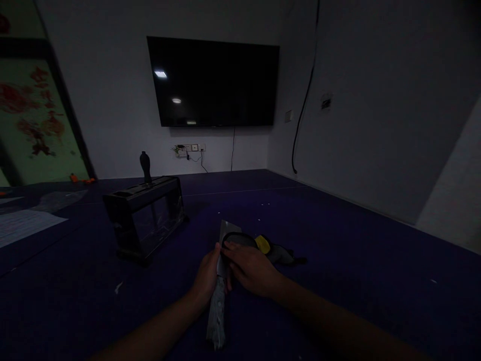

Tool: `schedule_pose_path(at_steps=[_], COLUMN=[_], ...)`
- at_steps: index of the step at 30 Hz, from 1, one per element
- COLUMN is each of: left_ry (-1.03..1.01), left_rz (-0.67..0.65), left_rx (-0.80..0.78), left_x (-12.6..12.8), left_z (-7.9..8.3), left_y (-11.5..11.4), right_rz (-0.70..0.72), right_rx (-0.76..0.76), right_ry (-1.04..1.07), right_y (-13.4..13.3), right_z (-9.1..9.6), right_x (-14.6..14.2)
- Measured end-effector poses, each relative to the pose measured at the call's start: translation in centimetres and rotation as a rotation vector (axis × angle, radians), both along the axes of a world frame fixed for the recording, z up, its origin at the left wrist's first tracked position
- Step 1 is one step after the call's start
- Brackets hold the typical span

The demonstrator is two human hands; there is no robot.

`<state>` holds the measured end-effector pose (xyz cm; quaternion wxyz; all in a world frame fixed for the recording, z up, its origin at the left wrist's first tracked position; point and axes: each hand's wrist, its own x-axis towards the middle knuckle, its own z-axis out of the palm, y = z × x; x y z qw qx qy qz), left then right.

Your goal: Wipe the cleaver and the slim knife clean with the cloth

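The left hand is closed around a wide-bladed knife, probably a cleaver, near where blade meets handle, its thumb lying along the metal; the knife is at the near centre of a dark purple surface, its wrapped handle pointing back toward the person and its blade away. The right hand rests with fingers spread over a grey fabric piece, which has a black edge and a yellow patch; the fabric lies against the blade, and how tightly the right fingers grip it I cannot tell; the 2 hands meet closely at the knife. To the left, well apart, a black stand with clear sides carries 1 dark handle standing upright from its top.

The step in hand looks like pressing the fabric along the blade; to do it well, the left thumb should stay on the flat, clear of the edge, and a hold farther back on the handle would be safer; the right fingers should keep a fold of fabric under every fingertip, moving from spine toward edge and never along the edge itself; which side is sharpened I cannot tell in this dim light, so slow, light pressure seems wise; the loose wrapping could slip in the palm.
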<state>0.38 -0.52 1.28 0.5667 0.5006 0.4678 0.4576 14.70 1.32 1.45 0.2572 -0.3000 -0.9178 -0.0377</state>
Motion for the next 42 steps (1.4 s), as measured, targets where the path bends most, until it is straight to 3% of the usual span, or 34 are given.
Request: schedule_pose_path(at_steps=[10, 21, 42], left_ry=[-0.005, -0.057, -0.058], left_rz=[0.022, -0.005, -0.012], left_rx=[0.020, 0.028, 0.019], left_x=[-0.08, -0.11, 0.12], left_z=[-0.27, -0.81, -0.23], left_y=[0.03, 0.50, 0.01], right_rz=[0.124, 0.133, 0.005], right_rx=[0.138, 0.051, 0.014], right_ry=[0.007, 0.029, 0.052], right_y=[-0.05, -0.38, -0.30], right_z=[-0.33, 0.32, 0.10], right_x=[0.38, 0.05, -0.19])
